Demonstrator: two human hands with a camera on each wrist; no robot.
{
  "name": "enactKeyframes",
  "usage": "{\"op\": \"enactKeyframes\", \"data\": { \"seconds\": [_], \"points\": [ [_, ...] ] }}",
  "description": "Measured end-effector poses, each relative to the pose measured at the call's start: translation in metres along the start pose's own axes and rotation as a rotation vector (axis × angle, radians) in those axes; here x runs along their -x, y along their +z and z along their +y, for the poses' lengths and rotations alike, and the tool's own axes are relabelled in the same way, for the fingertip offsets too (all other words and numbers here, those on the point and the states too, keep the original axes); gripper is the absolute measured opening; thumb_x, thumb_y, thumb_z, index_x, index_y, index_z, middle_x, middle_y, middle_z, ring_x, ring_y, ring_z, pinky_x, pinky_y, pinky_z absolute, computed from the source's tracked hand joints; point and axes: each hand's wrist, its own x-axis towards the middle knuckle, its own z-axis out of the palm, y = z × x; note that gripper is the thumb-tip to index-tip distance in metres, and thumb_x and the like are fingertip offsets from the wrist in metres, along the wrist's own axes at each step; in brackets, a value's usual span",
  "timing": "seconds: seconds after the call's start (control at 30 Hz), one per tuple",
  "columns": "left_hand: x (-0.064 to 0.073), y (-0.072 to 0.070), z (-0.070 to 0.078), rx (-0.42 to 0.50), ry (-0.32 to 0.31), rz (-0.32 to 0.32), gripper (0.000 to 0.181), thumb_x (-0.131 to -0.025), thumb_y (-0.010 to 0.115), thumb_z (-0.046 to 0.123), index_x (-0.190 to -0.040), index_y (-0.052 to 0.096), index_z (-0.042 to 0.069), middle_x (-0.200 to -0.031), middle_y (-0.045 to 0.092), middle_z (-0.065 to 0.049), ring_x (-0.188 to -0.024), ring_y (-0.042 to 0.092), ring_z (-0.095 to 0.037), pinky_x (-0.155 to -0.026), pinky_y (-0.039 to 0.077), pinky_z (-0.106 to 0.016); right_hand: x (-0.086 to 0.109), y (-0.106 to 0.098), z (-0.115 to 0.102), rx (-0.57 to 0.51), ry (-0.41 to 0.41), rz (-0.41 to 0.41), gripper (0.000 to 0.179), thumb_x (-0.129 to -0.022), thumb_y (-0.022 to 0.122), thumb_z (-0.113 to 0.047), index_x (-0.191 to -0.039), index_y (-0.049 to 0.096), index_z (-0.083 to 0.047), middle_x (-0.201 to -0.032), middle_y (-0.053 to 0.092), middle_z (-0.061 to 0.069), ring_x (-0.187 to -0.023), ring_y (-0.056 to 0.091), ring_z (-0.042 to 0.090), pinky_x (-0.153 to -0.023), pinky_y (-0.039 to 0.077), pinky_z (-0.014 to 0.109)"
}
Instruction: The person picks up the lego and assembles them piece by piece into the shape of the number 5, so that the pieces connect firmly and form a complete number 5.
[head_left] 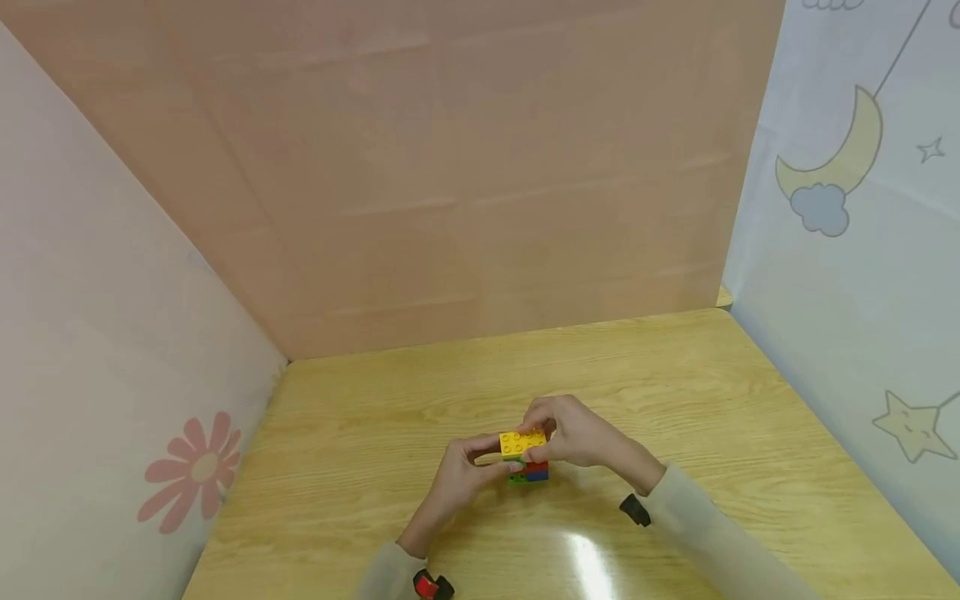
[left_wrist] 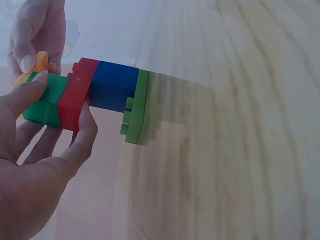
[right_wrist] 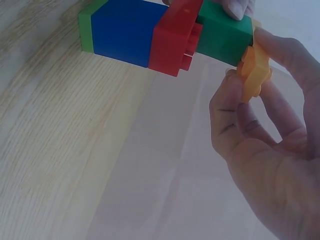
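A stack of building bricks stands on the table: a light green brick (left_wrist: 140,107) at the bottom, then a blue brick (right_wrist: 124,32), a red brick (right_wrist: 172,42), a dark green brick (right_wrist: 223,32) and a yellow brick (head_left: 513,444) on top. My left hand (head_left: 459,477) grips the stack around the dark green brick, its thumb on one face and fingers near the red brick. From the other side, my right hand (head_left: 577,435) pinches the yellow brick between thumb and fingers. The yellow brick overhangs the dark green one. Part of its top is hidden by the right fingers.
The wood-grained table (head_left: 360,417) extends around the stack. A plain pinkish-brown cloth panel (head_left: 450,183) rises behind it. Pale printed panels stand along the left (head_left: 97,333) and right (head_left: 840,317) sides.
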Motion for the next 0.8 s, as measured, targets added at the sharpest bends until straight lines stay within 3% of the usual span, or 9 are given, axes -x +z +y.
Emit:
{"op": "enactKeyframes", "data": {
  "seconds": [0.8],
  "points": [
    [0.0003, 0.001, -0.0003, -0.005, 0.021, 0.007, 0.039, -0.084, 0.078, 0.033, -0.121, 0.07, 0.028, -0.124, 0.071, 0.005, -0.116, 0.064, -0.015, -0.092, 0.057, -0.028, 0.0009, -0.0009, 0.0029, -0.009, -0.022, -0.004, 0.023, -0.082, 0.08, -0.027, -0.105, 0.077, -0.019, -0.096, 0.068, -0.006, -0.074, 0.054, 0.007, -0.068, 0.051, 0.022]
  ]
}}
